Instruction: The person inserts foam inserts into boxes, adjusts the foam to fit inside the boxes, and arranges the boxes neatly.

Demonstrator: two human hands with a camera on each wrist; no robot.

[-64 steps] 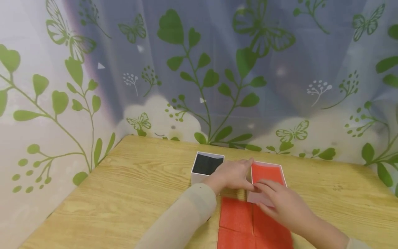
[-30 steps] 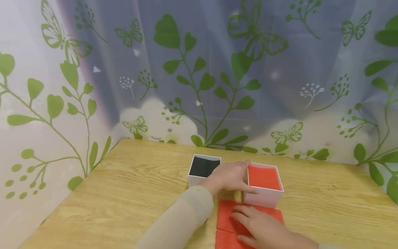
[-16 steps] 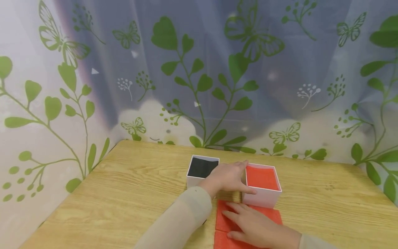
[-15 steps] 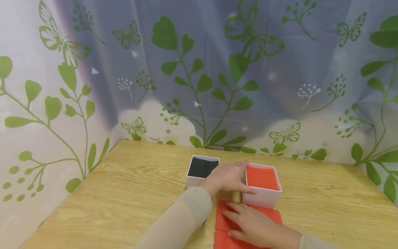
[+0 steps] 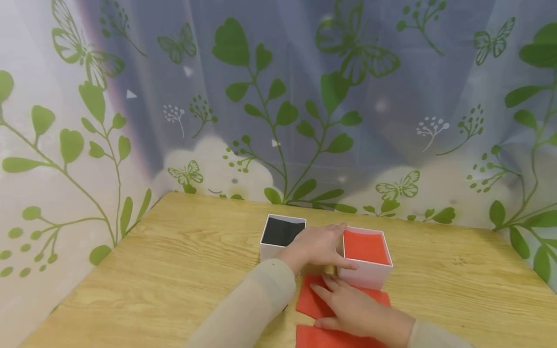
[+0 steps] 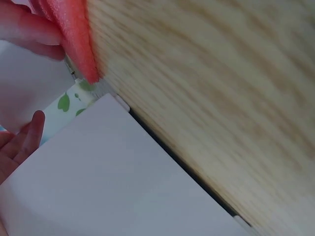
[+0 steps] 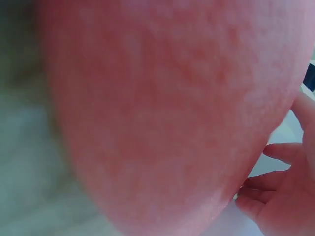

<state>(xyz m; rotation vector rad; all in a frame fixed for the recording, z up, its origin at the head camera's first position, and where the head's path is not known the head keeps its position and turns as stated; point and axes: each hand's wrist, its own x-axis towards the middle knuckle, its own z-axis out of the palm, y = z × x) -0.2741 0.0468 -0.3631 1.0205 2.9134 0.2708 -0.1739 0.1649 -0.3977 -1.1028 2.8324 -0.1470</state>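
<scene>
My left hand point(image 5: 319, 246) reaches between two white boxes and holds the right-hand white box point(image 5: 365, 274), thumb along its front face and fingers toward its back left corner. Inside this box lies red material point(image 5: 365, 246). My right hand point(image 5: 357, 307) is over a red cloth-like square point(image 5: 306, 302) in front of the box, fingers across its top and thumb at its near edge. The square looks slightly raised and bent; in the left wrist view fingertips point(image 6: 39, 29) touch the red piece point(image 6: 74, 39). The right wrist view is mostly blocked by a blurred hand surface.
A second white box point(image 5: 270, 252) with black material point(image 5: 283, 232) inside stands to the left. More red squares point(image 5: 335, 337) lie nearest me, partly under my right hand. Everything is on a wooden table point(image 5: 174, 270), with a printed curtain point(image 5: 300, 159) behind.
My right hand has left the box front and come down onto the red squares. The upper square has since shifted and bent, opening a gap to the nearer one. My left hand stays on the box.
</scene>
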